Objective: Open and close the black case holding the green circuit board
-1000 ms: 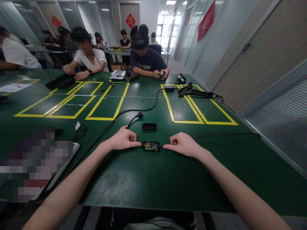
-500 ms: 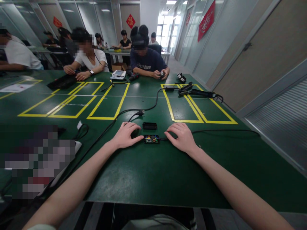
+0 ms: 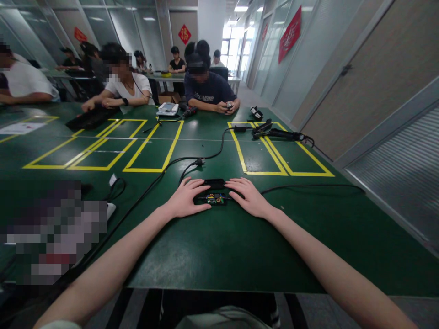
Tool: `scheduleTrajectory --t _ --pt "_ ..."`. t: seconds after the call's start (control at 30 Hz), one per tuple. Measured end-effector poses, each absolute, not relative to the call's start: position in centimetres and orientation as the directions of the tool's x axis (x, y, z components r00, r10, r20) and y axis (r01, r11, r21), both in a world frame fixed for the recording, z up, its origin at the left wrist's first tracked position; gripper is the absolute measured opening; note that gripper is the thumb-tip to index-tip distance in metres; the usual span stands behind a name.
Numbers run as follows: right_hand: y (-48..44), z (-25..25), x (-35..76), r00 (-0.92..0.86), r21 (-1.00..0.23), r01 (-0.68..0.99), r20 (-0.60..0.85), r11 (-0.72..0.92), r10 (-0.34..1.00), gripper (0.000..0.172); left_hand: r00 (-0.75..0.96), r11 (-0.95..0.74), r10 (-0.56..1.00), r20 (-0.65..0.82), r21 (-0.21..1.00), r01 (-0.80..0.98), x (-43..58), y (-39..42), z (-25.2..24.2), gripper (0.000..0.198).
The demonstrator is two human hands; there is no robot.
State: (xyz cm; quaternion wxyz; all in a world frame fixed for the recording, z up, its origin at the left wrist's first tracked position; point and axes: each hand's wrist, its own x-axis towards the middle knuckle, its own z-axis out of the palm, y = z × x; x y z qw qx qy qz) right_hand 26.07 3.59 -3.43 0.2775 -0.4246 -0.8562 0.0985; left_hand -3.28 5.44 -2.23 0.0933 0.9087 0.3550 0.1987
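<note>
A small black adapter case point(image 3: 215, 198) lies on the green table, its circuit board and copper coils showing. Just beyond it is a black empty case half point(image 3: 214, 184). My left hand point(image 3: 188, 198) is open at the left, fingertips by the left end of the empty half and thumb near the circuit case's lower left edge. On the opposite side, my right hand point(image 3: 248, 196) is also open, fingertips at the right end of that half. Whether the fingertips touch it, I cannot tell. A black cable point(image 3: 308, 186) runs right from behind my right hand.
A plug point(image 3: 199, 162) and a long black cable point(image 3: 161, 173) lie beyond my left hand. Yellow tape rectangles point(image 3: 267, 174) mark the table. Farther off are a black adapter point(image 3: 240, 129), a black jointed device point(image 3: 281, 134) and a drill point(image 3: 189, 111). People sit opposite.
Both hands have come inward and closer together around the two case halves. My fingertips now reach the ends of the empty half. The view has shifted slightly.
</note>
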Motion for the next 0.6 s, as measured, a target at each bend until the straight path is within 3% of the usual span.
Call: scheduleTrajectory --t 0.17,0.43,0.6 --pt "3.3 -3.0 25.9 -0.468 -0.509 0.594 0.412 0.623 0.782 0.029 0.67 -0.759 0.65 0.358 0.352 0.547 -3.2 5.3 -2.2 0.046" --pt "2.5 -1.8 25.6 -0.377 -0.758 0.424 0.351 0.496 0.857 0.028 0.632 -0.746 0.652 0.419 0.502 0.437 -3.3 5.3 -2.3 0.053" --pt "2.3 -1.5 25.6 -0.356 -0.81 0.364 0.336 0.46 0.872 0.026 0.62 -0.722 0.666 0.414 0.567 0.396 -3.4 5.1 -2.1 0.055"
